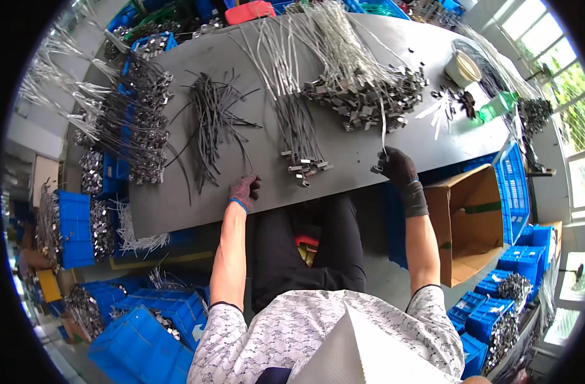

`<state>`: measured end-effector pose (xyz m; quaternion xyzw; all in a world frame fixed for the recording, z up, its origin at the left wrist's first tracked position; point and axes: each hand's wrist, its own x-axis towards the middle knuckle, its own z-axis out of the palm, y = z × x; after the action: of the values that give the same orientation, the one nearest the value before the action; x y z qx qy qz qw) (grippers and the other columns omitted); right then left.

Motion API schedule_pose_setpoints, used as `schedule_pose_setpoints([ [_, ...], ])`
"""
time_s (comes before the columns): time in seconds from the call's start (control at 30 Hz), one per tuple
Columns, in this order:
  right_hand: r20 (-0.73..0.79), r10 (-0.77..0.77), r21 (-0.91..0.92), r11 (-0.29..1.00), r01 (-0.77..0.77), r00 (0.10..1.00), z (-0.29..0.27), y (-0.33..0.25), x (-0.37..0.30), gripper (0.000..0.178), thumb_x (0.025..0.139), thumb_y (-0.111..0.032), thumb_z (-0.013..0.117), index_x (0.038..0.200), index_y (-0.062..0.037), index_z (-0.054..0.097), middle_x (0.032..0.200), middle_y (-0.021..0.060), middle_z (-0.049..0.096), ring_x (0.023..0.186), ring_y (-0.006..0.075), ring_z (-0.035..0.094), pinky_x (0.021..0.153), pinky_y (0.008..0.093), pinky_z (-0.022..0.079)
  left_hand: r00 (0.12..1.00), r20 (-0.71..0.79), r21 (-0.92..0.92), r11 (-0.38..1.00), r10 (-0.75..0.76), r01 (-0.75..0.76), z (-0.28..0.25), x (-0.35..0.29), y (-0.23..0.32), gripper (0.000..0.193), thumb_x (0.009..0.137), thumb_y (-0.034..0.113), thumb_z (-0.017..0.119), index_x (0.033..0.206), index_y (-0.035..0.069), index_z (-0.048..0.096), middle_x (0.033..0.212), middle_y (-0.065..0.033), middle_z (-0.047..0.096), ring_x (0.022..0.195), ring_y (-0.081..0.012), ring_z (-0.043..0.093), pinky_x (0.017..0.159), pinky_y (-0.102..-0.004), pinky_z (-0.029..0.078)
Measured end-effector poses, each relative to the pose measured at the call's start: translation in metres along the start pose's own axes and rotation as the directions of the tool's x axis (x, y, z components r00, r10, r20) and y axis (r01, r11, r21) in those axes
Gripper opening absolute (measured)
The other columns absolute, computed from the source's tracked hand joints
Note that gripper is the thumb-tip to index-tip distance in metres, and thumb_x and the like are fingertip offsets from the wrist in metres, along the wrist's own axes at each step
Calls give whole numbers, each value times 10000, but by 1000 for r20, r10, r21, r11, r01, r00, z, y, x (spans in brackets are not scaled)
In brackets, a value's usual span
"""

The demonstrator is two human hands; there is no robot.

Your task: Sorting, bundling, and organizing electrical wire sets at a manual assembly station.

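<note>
My left hand [245,192], in a dark red glove, is at the table's near edge with its fingers curled. They close on the end of a thin black sleeve [246,153] from the loose pile of black sleeves [210,125]. Farther right, my right hand [398,168], gloved and with a dark cuff, pinches a silver metal cable tie [384,125] near its buckle end. The tie's far end runs up into a heap of metal cable ties [363,99]. Between my hands lies a bundle of ties with black sleeves [299,131], buckles toward me.
A cream bowl [463,69], white strips [441,112] and a green bottle [497,107] sit at the table's right end. An open cardboard box [465,224] stands below my right arm. Blue crates [142,345] flank me. Buckled ties [148,121] line the left edge.
</note>
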<state>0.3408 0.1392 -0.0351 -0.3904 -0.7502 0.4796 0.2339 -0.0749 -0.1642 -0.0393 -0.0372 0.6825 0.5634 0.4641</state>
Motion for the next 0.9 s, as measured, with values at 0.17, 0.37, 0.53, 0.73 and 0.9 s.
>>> schedule_pose_setpoints([
  [0.17,-165,401,630,746,-216,901,-12,-68,38,376,995,-378,584,1175,-55,648,892,60,686,833,223,690,692,331,536,922,382,-317,946,67,63,31,-25,-14,42,953,152,658,967,117,676,823,1,641,622,-66,549,489,-206,391],
  [0.37,-476,163,-82,970,-228,864,-14,-108,-2,343,1005,-369,518,1130,-79,652,864,100,696,734,155,655,626,270,518,936,347,-296,954,60,49,76,-73,-22,80,932,126,648,1002,90,661,886,-15,669,640,-54,545,504,-196,415],
  [0.53,302,207,914,214,-345,930,-2,-68,-131,258,1010,-230,539,1183,-50,605,1088,70,643,757,139,617,653,249,517,766,638,-194,979,81,58,172,-106,-69,123,939,176,692,984,72,644,887,-44,673,751,-142,653,631,-275,542],
  [0.73,368,397,515,665,-540,841,41,-71,-288,265,854,-8,650,1119,-12,636,876,104,667,778,197,653,707,319,540,725,688,-111,985,-22,135,276,-95,-145,165,968,146,655,1068,61,554,935,-82,654,857,-232,687,775,-412,597],
  [0.9,173,543,-653,688,-317,822,47,74,-465,277,838,-143,610,1089,-66,699,948,208,709,912,373,690,774,473,542,807,588,-201,955,-61,218,327,-115,-172,149,988,231,630,1060,118,564,924,-55,664,821,-213,695,731,-427,587],
])
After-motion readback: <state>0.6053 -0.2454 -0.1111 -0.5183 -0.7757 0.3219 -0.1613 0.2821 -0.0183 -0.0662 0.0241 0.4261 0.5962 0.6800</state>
